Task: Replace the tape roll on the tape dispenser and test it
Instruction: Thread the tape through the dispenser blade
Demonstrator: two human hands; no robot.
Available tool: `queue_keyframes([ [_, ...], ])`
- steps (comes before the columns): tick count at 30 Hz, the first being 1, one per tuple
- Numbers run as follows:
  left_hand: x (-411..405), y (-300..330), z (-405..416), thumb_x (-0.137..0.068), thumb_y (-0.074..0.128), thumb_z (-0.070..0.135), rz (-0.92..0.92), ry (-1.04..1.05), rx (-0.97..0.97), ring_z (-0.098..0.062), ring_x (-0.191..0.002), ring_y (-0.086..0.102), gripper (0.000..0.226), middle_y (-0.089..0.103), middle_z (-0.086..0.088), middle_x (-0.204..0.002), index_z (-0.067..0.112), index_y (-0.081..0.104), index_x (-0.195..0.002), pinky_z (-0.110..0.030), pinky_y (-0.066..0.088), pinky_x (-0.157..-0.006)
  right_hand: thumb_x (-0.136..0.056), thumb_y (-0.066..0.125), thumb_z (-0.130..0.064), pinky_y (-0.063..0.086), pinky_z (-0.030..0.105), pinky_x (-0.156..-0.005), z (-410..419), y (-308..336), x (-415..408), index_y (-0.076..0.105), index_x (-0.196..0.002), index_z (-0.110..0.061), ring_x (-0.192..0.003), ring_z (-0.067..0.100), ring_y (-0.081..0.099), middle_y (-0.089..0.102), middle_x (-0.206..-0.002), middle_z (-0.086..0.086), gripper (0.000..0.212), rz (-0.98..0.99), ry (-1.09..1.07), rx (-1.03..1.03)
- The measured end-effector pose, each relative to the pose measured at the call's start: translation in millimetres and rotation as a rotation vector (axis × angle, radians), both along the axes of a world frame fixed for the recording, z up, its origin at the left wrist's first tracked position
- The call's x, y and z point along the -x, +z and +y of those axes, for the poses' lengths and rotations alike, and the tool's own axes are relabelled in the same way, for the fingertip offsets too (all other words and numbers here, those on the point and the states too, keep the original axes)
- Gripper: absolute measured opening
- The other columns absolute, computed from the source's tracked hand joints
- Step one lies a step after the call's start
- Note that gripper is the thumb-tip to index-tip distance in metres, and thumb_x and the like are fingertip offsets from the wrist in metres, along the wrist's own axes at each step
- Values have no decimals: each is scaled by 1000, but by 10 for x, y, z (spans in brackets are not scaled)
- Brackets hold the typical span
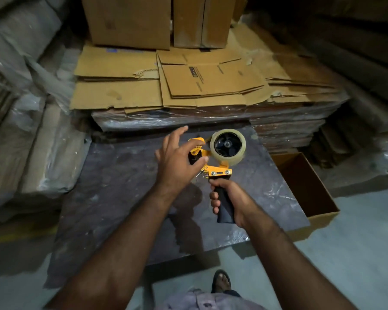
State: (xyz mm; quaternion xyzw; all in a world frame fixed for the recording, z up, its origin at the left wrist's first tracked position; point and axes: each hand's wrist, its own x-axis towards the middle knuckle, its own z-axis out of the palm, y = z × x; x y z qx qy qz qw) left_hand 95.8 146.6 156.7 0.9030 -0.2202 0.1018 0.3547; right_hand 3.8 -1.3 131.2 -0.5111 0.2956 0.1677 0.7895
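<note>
A yellow tape dispenser (217, 170) with a black handle is held upright above a dark plastic-wrapped surface (112, 198). A roll of clear tape (239, 153) sits on its black hub. My right hand (231, 201) is wrapped around the handle. My left hand (177, 159) is at the dispenser's front end, by the yellow guard and black roller; thumb and fingertips touch that part while the other fingers spread upward. The front end is partly hidden behind this hand.
An open, empty cardboard box (307, 186) stands to the right. Flattened cartons (188, 83) lie on a wrapped pallet behind, with upright boxes (130, 21) further back. Wrapped bundles (20, 130) line the left side. My sandalled foot (221, 280) is on the grey floor.
</note>
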Motion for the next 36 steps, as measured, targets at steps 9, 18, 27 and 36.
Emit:
queue_keyframes([
  [9, -171, 282, -149, -80, 75, 53, 65, -42, -432, -24, -155, 4, 27, 24, 3, -166, 39, 75, -103, -64, 17, -114, -91, 59, -23, 38, 25, -44, 251, 143, 76, 56, -73, -15, -47, 15, 40, 47, -61, 1, 20, 14, -47, 3],
  [18, -199, 220, -291, -80, 77, 43, 32, -116, -323, -20, -154, 4, 10, 27, 7, -164, 33, 75, -79, -59, 18, -112, -89, 56, -24, 36, 23, -43, 175, 162, 98, 55, -71, -16, -46, 14, 39, 45, -61, -1, 20, 11, -105, -70],
  [27, -256, 251, -514, -79, 80, 37, -106, -232, -219, -17, -146, 25, 9, 42, 10, -155, 30, 78, -84, -48, 27, -102, -88, 55, -23, 34, 21, -41, -81, 206, 28, 51, -71, -17, -43, 13, 38, 43, -57, -2, 19, -15, -145, -94],
  [36, -349, 182, -587, -77, 83, 27, -159, -232, -101, -19, -123, 46, 9, 58, 2, -130, 20, 77, -77, -46, 46, -94, -85, 59, -23, 34, 21, -43, -334, 240, -138, 54, -63, -17, -42, 12, 38, 43, -57, -3, 23, 41, -96, -118],
])
